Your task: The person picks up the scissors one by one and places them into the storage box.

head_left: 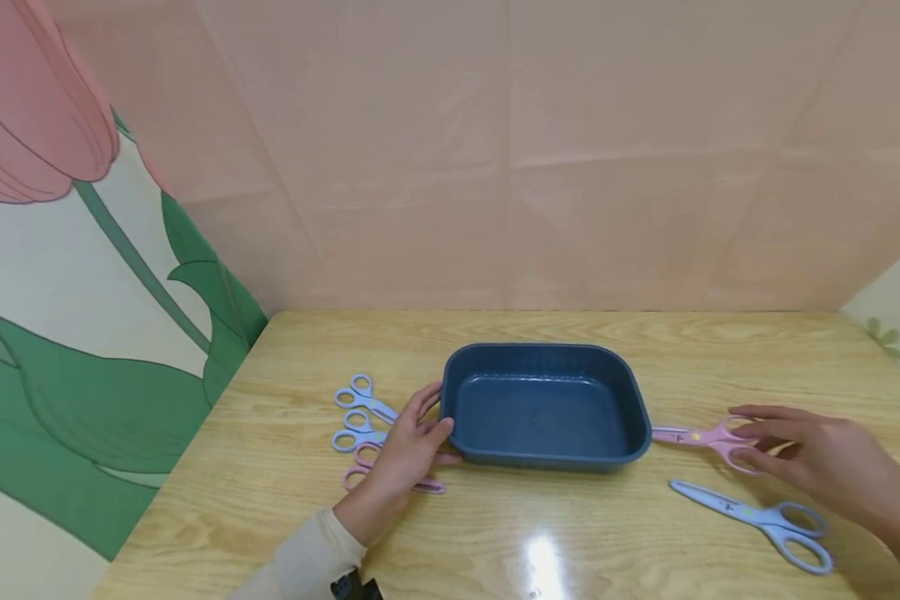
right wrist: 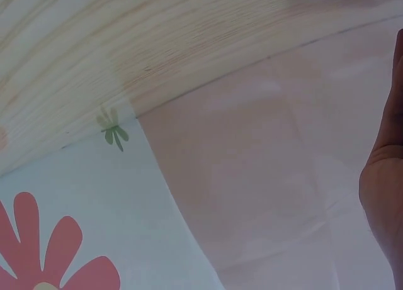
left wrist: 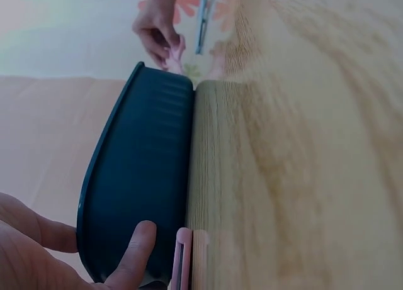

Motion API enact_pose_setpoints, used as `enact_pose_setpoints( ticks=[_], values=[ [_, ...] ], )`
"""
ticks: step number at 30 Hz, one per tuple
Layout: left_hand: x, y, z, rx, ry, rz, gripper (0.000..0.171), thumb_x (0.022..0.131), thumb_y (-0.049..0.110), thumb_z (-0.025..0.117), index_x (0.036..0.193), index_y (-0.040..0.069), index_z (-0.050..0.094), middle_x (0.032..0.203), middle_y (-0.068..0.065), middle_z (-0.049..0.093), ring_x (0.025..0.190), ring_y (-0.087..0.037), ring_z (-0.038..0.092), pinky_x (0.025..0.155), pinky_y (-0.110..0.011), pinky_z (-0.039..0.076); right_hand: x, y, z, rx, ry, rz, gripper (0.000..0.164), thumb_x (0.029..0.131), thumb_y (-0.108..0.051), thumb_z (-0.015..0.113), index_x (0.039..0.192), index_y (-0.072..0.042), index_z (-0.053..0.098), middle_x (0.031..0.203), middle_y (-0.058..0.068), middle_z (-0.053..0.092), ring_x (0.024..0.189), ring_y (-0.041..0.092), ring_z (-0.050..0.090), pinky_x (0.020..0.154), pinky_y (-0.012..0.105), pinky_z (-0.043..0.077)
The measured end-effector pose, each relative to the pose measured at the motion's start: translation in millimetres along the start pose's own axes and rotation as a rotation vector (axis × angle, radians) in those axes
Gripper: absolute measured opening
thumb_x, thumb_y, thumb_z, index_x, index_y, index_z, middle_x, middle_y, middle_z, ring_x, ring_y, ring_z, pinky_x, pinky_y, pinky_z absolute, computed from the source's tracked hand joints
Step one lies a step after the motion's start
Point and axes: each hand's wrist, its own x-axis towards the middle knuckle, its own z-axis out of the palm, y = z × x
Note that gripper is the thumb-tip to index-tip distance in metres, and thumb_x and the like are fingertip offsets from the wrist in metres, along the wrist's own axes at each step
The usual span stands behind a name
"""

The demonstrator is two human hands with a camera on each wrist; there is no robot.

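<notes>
A dark blue rectangular plastic box (head_left: pixel 540 408) sits on the wooden table. My left hand (head_left: pixel 408 442) holds its left end, with the thumb (left wrist: pixel 135 255) against the outer wall and fingers at the rim. On the other side my right hand (head_left: pixel 817 458) pinches the handle loops of pink scissors (head_left: pixel 701 437), whose blades point left and meet the box's right end in the head view. Below them lie blue scissors (head_left: pixel 757 517), handles to the right. Only an edge of the right hand (right wrist: pixel 384 170) shows in the right wrist view.
Two blue scissors (head_left: pixel 362 400) and pink scissors (head_left: pixel 429 487) lie left of the box, partly hidden by the left hand and forearm. A pink-covered wall (head_left: pixel 525 208) rises behind the table (head_left: pixel 330 342). A tulip-patterned wall (head_left: pixel 105 317) stands at the left.
</notes>
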Motion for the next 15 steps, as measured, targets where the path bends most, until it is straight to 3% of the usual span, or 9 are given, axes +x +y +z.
enact_pose_setpoints(
  ticks=[8,15],
  values=[
    [0.6,0.4,-0.2,0.004,0.0,0.004,0.055,0.097,0.008,0.051,0.147,0.021,0.033,0.156,-0.004,0.032,0.112,-0.032,0.061,0.07,-0.042,0.06,-0.5,-3.9,1.8,0.005,0.002,0.008,0.054,0.061,-0.026,0.087,0.11,-0.011,0.068,0.075,-0.009,0.074,0.058,-0.021,0.05,0.048,0.006,0.039],
    [-0.7,1.0,0.4,-0.008,-0.002,-0.002,0.053,0.099,0.009,0.048,0.148,0.018,0.032,0.156,-0.008,0.032,0.124,-0.033,0.053,0.074,-0.042,0.06,0.2,-6.8,-1.7,0.014,0.032,0.005,0.055,0.061,-0.024,0.087,0.111,-0.014,0.068,0.076,-0.02,0.07,0.06,-0.025,0.049,0.048,0.007,0.039]
  ],
)
